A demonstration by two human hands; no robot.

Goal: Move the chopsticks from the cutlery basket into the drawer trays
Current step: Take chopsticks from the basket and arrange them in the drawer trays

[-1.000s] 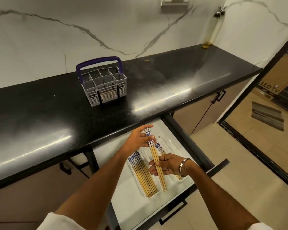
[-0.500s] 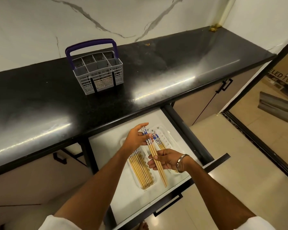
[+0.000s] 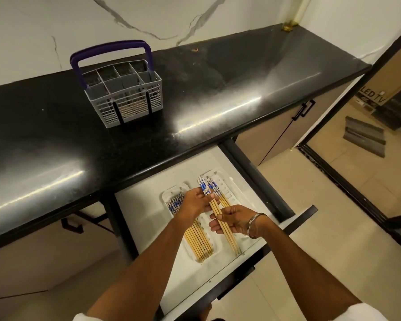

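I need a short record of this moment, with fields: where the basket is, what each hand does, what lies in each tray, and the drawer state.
basket: cutlery basket stands on the black counter, no chopsticks seen sticking out
left hand: left hand pinches the patterned ends of the held chopsticks
right hand: right hand supports their middle
left tray: left tray holds a row of chopsticks
right tray: right tray holds a few
drawer: drawer open

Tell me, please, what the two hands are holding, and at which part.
A bundle of chopsticks: the left hand grips near its blue patterned tops, the right hand around its plain middle.
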